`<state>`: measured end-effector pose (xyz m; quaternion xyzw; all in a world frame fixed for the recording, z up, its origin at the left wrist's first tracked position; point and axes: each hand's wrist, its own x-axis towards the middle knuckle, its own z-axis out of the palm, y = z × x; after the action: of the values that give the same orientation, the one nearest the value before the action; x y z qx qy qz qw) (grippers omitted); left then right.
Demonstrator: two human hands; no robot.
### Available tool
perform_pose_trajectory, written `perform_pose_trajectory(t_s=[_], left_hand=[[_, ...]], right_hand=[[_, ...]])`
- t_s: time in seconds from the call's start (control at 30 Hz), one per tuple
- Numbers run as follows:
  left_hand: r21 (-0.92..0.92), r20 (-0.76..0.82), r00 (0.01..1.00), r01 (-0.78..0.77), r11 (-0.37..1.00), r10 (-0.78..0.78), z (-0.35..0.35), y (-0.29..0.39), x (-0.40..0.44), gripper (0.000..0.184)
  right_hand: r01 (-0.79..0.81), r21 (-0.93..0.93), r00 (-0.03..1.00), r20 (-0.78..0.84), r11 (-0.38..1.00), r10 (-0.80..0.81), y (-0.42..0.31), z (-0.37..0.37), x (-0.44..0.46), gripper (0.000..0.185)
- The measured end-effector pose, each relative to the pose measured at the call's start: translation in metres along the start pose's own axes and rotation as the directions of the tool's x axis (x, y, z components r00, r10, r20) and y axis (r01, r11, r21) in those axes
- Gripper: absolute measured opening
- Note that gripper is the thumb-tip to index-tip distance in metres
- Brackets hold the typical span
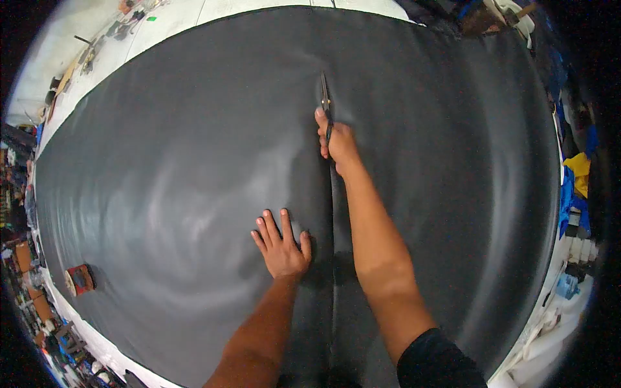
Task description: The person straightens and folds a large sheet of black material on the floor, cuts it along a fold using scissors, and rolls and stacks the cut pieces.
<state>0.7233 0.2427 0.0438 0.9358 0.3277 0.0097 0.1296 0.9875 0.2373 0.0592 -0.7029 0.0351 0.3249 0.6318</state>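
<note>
A wide sheet of smooth black material (213,110), like vinyl or leather, covers most of the table. My right hand (337,141) is closed around the handles of a pair of scissors (325,97), whose blades point away from me over the sheet. From the scissors a straight cut line (332,246) runs back towards my body. Left of that line, my left hand (284,251) lies flat on the sheet with its fingers spread. Part of the scissor handles is hidden by my right hand.
A small red and brown block-like object (79,280) sits on the sheet at the lower left. White table surface (174,22) shows past the far edge, with tools and scraps at the far left. Yellow cloth (577,173) and blue cloth (566,197) lie beyond the right edge.
</note>
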Motion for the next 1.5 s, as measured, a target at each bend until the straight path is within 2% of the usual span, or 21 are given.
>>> perform_pose_trajectory(t_s=[0.17,0.23,0.4,0.47,0.57,0.63,0.7,0.77,0.9,0.93,1.03,1.13,1.2,1.23,1.27,1.3,1.33,1.37,1.4,1.43,1.5], left_hand=[[-0.004,-0.016,1.0,-0.011,1.0,0.011,0.003,0.0,0.001,0.066],[0.005,-0.014,1.0,-0.018,1.0,0.018,0.001,-0.003,-0.002,0.067],[-0.021,-0.007,1.0,-0.004,1.0,0.004,0.004,-0.002,-0.002,0.066],[-0.026,0.015,1.0,0.002,1.0,-0.001,0.002,0.0,0.001,0.067],[-0.031,0.057,0.998,0.024,0.999,-0.022,-0.004,-0.002,-0.002,0.067],[-0.05,0.08,0.997,0.024,0.998,-0.02,0.003,-0.001,0.0,0.068],[-0.048,-0.026,0.999,-0.038,0.998,0.037,0.007,-0.005,-0.002,0.069],[-0.036,-0.037,0.999,-0.032,0.999,0.031,0.007,-0.006,-0.004,0.069],[-0.051,0.035,0.999,0.005,0.999,-0.003,0.003,-0.004,-0.001,0.069],[-0.058,0.036,0.999,0.006,0.998,-0.004,0.002,-0.004,-0.001,0.069],[-0.064,0.081,0.996,0.03,0.997,-0.025,-0.006,0.001,0.002,0.069],[-0.056,0.064,0.998,0.029,0.998,-0.026,-0.003,-0.001,0.001,0.068],[-0.063,0.039,0.999,0.016,0.998,-0.014,-0.001,-0.001,-0.001,0.068],[-0.069,0.051,0.999,0.022,0.997,-0.019,-0.001,0.0,-0.002,0.068],[-0.074,0.047,0.999,0.019,0.997,-0.016,-0.002,0.001,-0.001,0.068],[-0.073,0.041,0.999,0.019,0.997,-0.016,-0.004,-0.001,-0.001,0.068],[-0.059,0.032,0.999,0.01,0.998,-0.008,-0.002,-0.001,-0.002,0.069],[-0.058,0.046,0.999,0.021,0.998,-0.018,-0.002,-0.001,-0.002,0.069],[-0.078,0.029,0.999,0.018,0.997,-0.016,-0.004,-0.002,-0.002,0.069],[-0.1,0.01,1.0,0.013,0.995,-0.012,-0.003,0.001,-0.002,0.069],[-0.087,-0.002,1.0,0.007,0.996,-0.008,-0.004,0.002,-0.006,0.069]], right_hand=[[-0.003,0.08,1.0,0.001,0.997,0.003,-0.04,0.01,0.067,0.057],[-0.035,-0.052,0.999,-0.028,0.998,0.034,-0.048,0.009,0.089,0.056],[0.076,-0.105,0.997,-0.018,0.992,-0.078,-0.045,0.004,0.095,0.053],[0.052,-0.001,0.999,0.009,0.999,-0.052,-0.048,0.003,0.095,0.052],[-0.018,0.036,1.0,0.008,0.999,0.018,-0.074,0.005,0.115,0.053],[0.03,0.109,0.998,0.06,0.994,-0.037,-0.079,0.001,0.146,0.054],[0.074,0.034,0.995,0.058,0.997,-0.076,-0.092,0.008,0.169,0.056],[0.055,0.043,0.998,0.029,0.998,-0.056,-0.106,0.014,0.19,0.056],[0.086,-0.05,0.996,-0.027,0.995,-0.087,-0.121,0.026,0.227,0.051],[0.141,-0.152,0.988,-0.044,0.978,-0.149,-0.12,0.028,0.242,0.05],[0.224,-0.193,0.964,-0.101,0.955,-0.247,-0.122,0.028,0.225,0.051],[0.293,-0.135,0.928,-0.2,0.946,-0.316,-0.107,0.023,0.152,0.051],[0.257,0.084,0.948,-0.217,0.963,-0.234,-0.067,0.001,0.076,0.049],[0.232,0.096,0.949,-0.239,0.968,-0.204,-0.036,-0.021,0.031,0.045],[0.212,0.155,0.938,-0.31,0.965,-0.156,-0.001,-0.039,-0.025,0.051],[0.19,0.021,0.904,-0.394,0.981,-0.167,0.048,-0.068,-0.079,0.053],[0.233,-0.217,0.854,-0.421,0.948,-0.306,0.12,-0.115,-0.138,0.056],[0.012,-0.285,0.821,-0.544,0.958,-0.172,0.133,-0.133,-0.207,0.054],[-0.091,-0.326,0.812,-0.572,0.941,-0.119,0.16,-0.159,-0.276,0.052],[-0.228,-0.37,0.674,-0.728,0.901,-0.128,0.192,-0.175,-0.333,0.052],[-0.456,-0.588,0.599,-0.758,0.668,-0.258,0.26,-0.209,-0.441,0.057]])
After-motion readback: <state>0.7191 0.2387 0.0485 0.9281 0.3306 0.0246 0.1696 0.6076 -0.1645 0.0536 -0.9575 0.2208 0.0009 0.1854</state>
